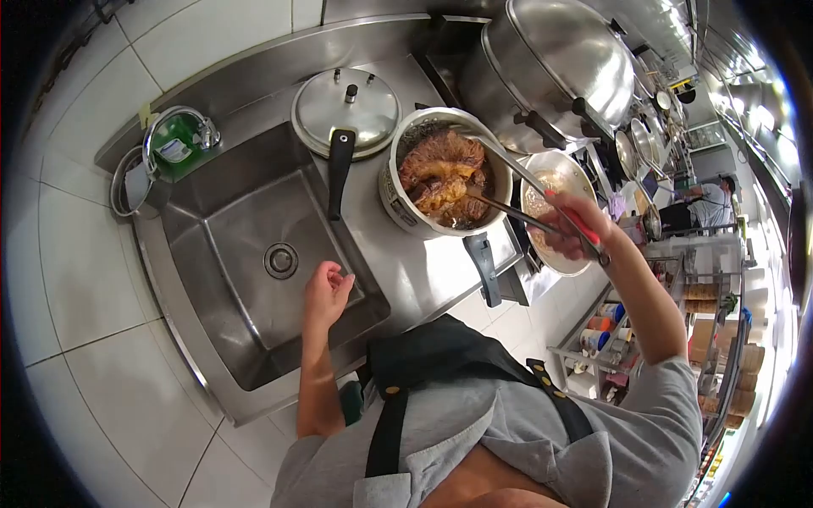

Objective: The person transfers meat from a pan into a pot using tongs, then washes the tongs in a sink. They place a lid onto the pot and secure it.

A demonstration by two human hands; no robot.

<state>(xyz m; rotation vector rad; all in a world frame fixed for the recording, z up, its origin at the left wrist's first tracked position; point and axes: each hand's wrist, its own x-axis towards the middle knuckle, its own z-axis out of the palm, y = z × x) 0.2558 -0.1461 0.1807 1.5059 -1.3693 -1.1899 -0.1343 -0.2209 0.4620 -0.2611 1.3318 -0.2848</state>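
My right hand [576,227] is wrapped round long metal tongs [521,173] with red grips. The tongs' tips reach into an open pressure cooker pot [396,199], at a large piece of browned meat [442,161] lying in dark liquid. The pot stands on the steel counter, its black handle [483,269] pointing towards me. Over the near right corner of the sink [246,229] hangs my left hand [329,292], fingers loosely curled, with nothing visible in it. The pressure cooker lid [347,106] lies beside the pot, its black handle over the sink's edge.
Behind the pot stands a large steel pot [559,68]. A pan [550,182] with liquid sits right of the cooker. A green container [175,146] and a metal jug [135,182] are at the sink's far left corner. Shelves and another person [710,206] are farther right.
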